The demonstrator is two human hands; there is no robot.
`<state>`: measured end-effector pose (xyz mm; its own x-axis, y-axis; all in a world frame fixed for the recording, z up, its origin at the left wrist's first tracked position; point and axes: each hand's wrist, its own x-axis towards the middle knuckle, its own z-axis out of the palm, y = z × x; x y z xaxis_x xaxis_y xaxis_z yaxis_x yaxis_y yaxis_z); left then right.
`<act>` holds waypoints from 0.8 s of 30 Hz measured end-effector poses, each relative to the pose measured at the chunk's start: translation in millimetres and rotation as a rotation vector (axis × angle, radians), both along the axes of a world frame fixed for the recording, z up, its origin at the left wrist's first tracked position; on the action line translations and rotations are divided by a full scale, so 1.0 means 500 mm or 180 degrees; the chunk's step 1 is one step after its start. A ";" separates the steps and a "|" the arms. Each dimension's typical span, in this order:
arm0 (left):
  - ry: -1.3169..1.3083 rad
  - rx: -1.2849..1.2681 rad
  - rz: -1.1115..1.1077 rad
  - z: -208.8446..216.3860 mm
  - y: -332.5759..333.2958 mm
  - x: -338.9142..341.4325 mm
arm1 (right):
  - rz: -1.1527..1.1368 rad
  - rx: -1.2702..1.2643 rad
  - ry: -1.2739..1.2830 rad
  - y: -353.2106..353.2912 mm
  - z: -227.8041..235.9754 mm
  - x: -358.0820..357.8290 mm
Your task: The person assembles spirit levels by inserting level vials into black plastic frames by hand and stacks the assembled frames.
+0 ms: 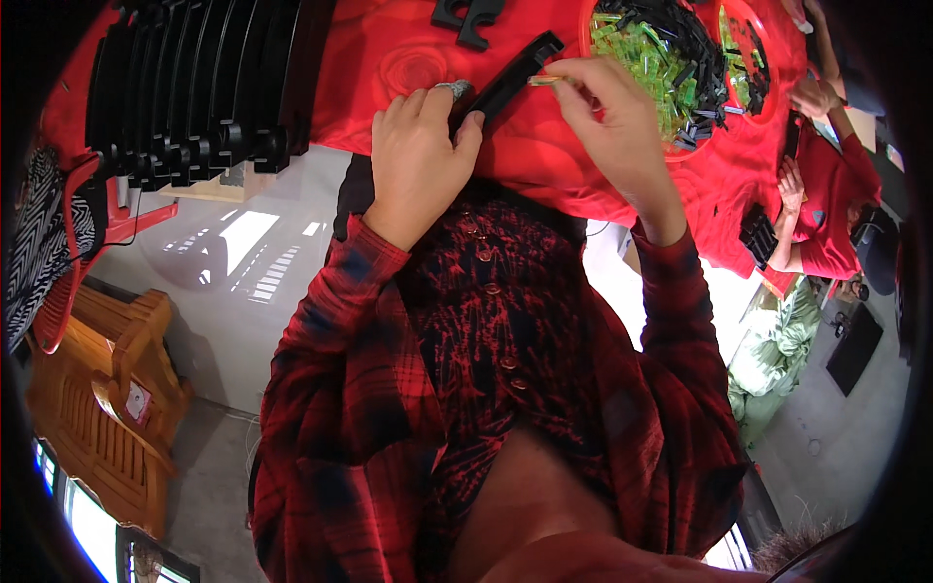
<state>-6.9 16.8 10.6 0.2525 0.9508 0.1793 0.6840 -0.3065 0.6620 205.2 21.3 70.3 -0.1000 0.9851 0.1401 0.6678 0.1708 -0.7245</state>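
Observation:
Across the red-clothed table lies a long black plastic bar (509, 84), tilted up to the right. My left hand (418, 155) grips its near end, thumb along one side and fingers over the other. A small greyish object (454, 89) shows by those fingertips; what it is I cannot tell. Beside the bar's far end, my right hand (617, 126) pinches a small yellow-green tube (544, 81) between thumb and fingers. Just past this hand is a red basin (585, 39) holding many clear green tubes (632, 58) and short black pieces (707, 58).
Rows of curved black bars (194, 87) stand at the left of the table. Two notched black parts (471, 21) lie at the far edge. A second red container (768, 53) sits at right, near a co-worker in a red shirt (836, 209). Left below stands a wooden bench (107, 418).

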 end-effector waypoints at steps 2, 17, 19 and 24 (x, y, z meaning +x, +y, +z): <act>0.0048 0.0013 0.0055 0.010 0.003 0.010 | 0.0140 -0.0148 -0.0157 0.002 -0.005 -0.009; 0.0175 -0.0069 0.0152 0.005 0.029 0.031 | 0.1001 0.0643 -0.1128 0.037 -0.053 -0.006; 0.0155 -0.0054 0.0171 0.004 0.029 0.031 | 0.1038 0.0630 -0.1156 0.040 -0.057 -0.005; 0.0118 -0.0154 0.0165 0.002 0.031 0.031 | 0.1147 0.0639 -0.1164 0.047 -0.057 -0.002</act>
<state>8.6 32.2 11.7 0.2083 0.9701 0.1244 0.7224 -0.2383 0.6491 204.4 45.0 41.7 -0.5033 0.8371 0.2145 0.7436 0.5460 -0.3860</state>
